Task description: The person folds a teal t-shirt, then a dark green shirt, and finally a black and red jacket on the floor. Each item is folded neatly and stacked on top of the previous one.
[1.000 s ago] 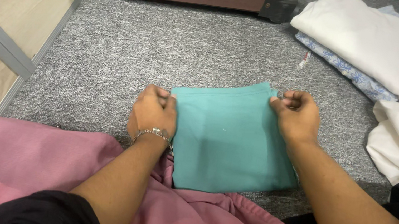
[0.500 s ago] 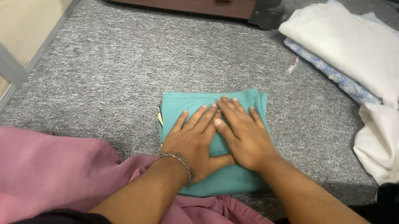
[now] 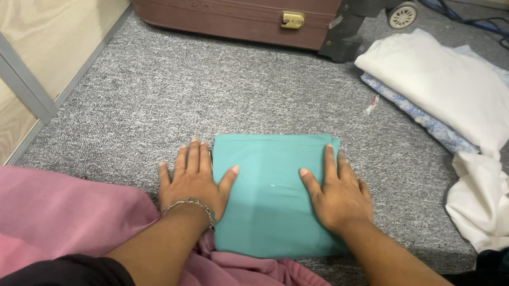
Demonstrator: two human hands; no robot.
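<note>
A folded teal cloth (image 3: 271, 190) lies flat on the grey carpet (image 3: 159, 101) just in front of my knees. My left hand (image 3: 194, 181), with a bracelet at the wrist, rests flat at the cloth's left edge, thumb on the fabric and fingers spread on the carpet. My right hand (image 3: 336, 195) lies flat on the cloth's right side, fingers spread. Neither hand grips anything.
A maroon suitcase (image 3: 236, 0) stands at the back with a wheel (image 3: 403, 15) at its right. A folded white and blue-patterned stack (image 3: 443, 88) and a crumpled white garment (image 3: 507, 203) lie to the right. A wooden wall panel (image 3: 6, 35) runs along the left. Pink fabric (image 3: 17, 221) covers my lap.
Both hands slid apart from the cloth's middle to its left and right edges, pressing it flat. One second ago they pinched the far corners. The view has tilted up a little.
</note>
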